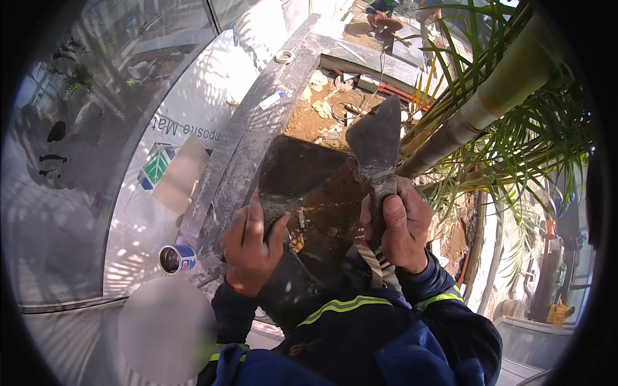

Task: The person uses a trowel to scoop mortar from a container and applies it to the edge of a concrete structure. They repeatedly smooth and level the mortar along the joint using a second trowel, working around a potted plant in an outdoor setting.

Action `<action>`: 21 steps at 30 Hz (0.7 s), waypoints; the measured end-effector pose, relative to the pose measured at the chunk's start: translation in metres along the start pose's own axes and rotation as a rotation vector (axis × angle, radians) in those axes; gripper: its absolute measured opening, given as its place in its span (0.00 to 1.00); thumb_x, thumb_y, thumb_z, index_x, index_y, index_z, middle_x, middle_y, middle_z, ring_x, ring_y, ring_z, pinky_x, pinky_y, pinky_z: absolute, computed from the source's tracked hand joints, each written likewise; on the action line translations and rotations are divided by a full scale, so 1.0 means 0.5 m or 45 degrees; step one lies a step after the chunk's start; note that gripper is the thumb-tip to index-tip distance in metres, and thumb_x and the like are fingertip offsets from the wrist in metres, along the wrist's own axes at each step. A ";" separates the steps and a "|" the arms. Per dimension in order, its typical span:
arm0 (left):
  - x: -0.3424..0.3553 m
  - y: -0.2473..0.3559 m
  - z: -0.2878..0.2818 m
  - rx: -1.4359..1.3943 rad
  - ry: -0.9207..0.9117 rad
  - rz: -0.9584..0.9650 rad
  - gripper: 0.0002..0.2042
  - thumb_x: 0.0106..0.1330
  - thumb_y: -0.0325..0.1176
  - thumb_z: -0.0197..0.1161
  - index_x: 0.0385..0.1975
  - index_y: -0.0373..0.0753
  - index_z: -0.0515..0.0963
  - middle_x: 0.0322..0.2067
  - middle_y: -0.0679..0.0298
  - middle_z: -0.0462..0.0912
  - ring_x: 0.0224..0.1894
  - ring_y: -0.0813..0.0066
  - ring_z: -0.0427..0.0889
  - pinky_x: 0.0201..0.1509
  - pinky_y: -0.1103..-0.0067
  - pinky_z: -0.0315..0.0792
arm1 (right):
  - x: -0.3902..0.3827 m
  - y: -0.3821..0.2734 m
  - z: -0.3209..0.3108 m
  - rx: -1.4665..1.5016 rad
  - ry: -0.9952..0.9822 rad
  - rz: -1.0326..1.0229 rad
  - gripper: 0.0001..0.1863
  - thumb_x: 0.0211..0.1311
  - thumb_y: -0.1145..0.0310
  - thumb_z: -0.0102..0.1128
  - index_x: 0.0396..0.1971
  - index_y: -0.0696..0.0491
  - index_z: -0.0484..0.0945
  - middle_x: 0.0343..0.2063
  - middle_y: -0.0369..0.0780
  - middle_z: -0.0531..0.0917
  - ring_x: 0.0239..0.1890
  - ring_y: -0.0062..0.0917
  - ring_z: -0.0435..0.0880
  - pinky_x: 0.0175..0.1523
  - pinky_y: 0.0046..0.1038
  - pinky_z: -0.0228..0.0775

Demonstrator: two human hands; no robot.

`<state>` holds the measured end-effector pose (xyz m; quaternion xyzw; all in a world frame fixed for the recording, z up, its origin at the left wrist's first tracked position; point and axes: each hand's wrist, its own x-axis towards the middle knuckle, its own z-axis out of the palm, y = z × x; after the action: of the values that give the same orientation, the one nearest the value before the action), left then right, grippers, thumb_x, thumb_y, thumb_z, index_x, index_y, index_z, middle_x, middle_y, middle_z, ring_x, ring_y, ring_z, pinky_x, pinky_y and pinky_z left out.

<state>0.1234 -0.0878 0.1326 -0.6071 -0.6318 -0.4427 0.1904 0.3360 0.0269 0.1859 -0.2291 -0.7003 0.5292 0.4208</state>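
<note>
My left hand [253, 249] is closed round the handle of a wide, dark-bladed putty knife [299, 168], index finger laid along its base. The blade points up and to the right. In my right hand [407, 226] is a second putty knife [374, 136], gripped by its handle with the thumb on top. Its blade stands nearly upright and flares toward the far end. Both blades look grimy, and their nearest corners almost meet above the brown soil; whether they touch I cannot tell.
A grey stone ledge [228, 151] borders the planting bed [308, 123]. On it lie a tape roll [284, 56] and a white tube-like item [271, 100]. An opened can [177, 259] stands at left. Thick palm stems [483, 106] lean in from the right. Another person [381, 14] crouches far off.
</note>
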 end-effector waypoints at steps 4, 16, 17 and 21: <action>0.022 -0.015 -0.027 -0.975 -0.114 -0.774 0.28 0.74 0.42 0.63 0.63 0.23 0.71 0.36 0.58 0.83 0.30 0.72 0.82 0.31 0.76 0.73 | -0.004 0.023 -0.037 0.146 -0.075 0.241 0.25 0.82 0.53 0.45 0.49 0.63 0.76 0.21 0.37 0.80 0.16 0.15 0.73 0.23 0.19 0.64; 0.021 -0.062 -0.031 -1.696 -0.430 -0.785 0.32 0.79 0.58 0.48 0.46 0.25 0.76 0.29 0.59 0.79 0.24 0.77 0.74 0.31 0.80 0.67 | 0.075 0.020 0.010 0.417 -0.386 0.359 0.25 0.81 0.51 0.48 0.45 0.62 0.76 0.20 0.39 0.79 0.12 0.15 0.70 0.18 0.18 0.60; 0.020 -0.067 -0.036 -1.653 -0.464 -0.775 0.33 0.79 0.59 0.48 0.46 0.25 0.76 0.29 0.60 0.79 0.25 0.77 0.74 0.31 0.80 0.67 | 0.084 0.020 0.000 0.428 -0.444 0.385 0.24 0.81 0.52 0.48 0.44 0.62 0.76 0.20 0.39 0.79 0.12 0.15 0.70 0.18 0.18 0.60; 0.017 -0.100 -0.035 -1.476 -0.592 -0.748 0.33 0.78 0.60 0.49 0.47 0.26 0.77 0.30 0.62 0.80 0.26 0.79 0.75 0.33 0.80 0.68 | 0.077 -0.018 0.001 0.242 -0.616 0.373 0.21 0.81 0.55 0.50 0.40 0.61 0.78 0.21 0.38 0.80 0.13 0.14 0.71 0.19 0.18 0.60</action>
<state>0.0697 -0.0900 0.1318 -0.4937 -0.4558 -0.6006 -0.4334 0.3159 0.0533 0.2079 -0.1544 -0.6870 0.6867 0.1805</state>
